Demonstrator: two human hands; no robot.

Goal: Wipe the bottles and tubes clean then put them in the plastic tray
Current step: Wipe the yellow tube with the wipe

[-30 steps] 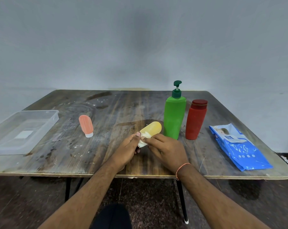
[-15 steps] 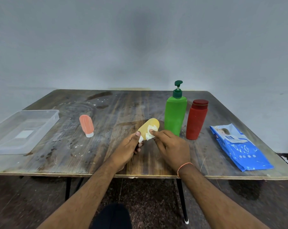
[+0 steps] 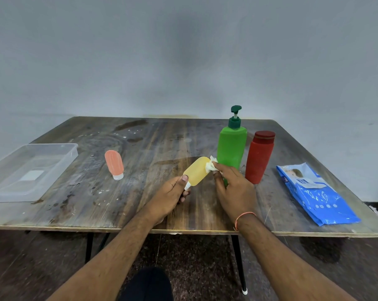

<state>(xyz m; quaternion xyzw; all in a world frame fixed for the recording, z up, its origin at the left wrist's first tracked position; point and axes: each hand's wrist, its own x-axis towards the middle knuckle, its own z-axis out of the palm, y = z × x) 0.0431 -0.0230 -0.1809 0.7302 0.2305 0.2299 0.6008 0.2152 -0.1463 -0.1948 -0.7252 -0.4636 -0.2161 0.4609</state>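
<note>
**Yellow tube: wiping at far end**

The left hand (image 3: pixel 169 197) grips the yellow tube (image 3: pixel 196 170) at its white cap end, holding it tilted above the worktop (image 3: pixel 140 153). The right hand (image 3: pixel 233 187) pinches a white wipe (image 3: pixel 210 167) against the tube's far end. Half a second ago the wipe sat mid-body.

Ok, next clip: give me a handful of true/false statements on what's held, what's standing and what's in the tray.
1. The left hand holds the yellow tube by its cap end. True.
2. The right hand presses a wipe to the tube. True.
3. The orange tube lies in the plastic tray. False: it lies on the table.
4. The red bottle lies on its side. False: it stands upright beside the green pump bottle.
</note>
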